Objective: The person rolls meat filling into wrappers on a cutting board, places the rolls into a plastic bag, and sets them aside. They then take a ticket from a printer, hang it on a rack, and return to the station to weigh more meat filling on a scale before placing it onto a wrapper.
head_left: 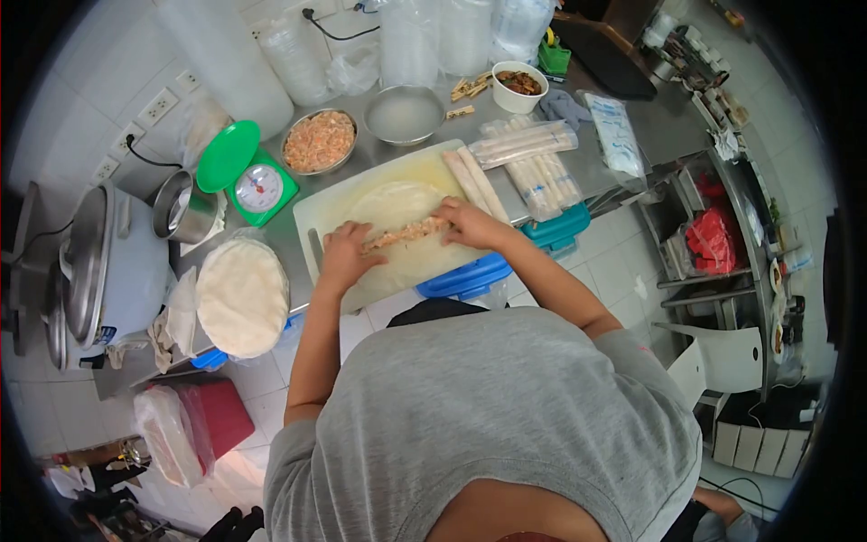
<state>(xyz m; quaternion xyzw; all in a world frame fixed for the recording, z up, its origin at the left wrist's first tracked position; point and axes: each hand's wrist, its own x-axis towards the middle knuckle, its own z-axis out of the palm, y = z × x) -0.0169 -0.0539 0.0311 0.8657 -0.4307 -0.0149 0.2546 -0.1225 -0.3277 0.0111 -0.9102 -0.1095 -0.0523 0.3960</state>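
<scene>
On a pale cutting board [325, 215] lies a thin round wrapper [395, 195] with a strip of orange-pink minced filling [405, 235] across its near part. My left hand [350, 257] curls around the strip's left end, thumb toward me and fingertips on the far side. At the right end, my right hand [468, 224] does the same with bent fingers. The fingertips are partly hidden against the wrapper. Long pale finished rolls [476, 183] rest on the board's right side, just beyond my right hand.
Beyond the board stand a metal bowl of filling [320, 142], another metal bowl [404, 116] and a green scale [261, 188]. A stack of round wrappers [242, 298] is at left. Bagged rolls [545, 183] and a white tub of dark food [519, 87] are at right.
</scene>
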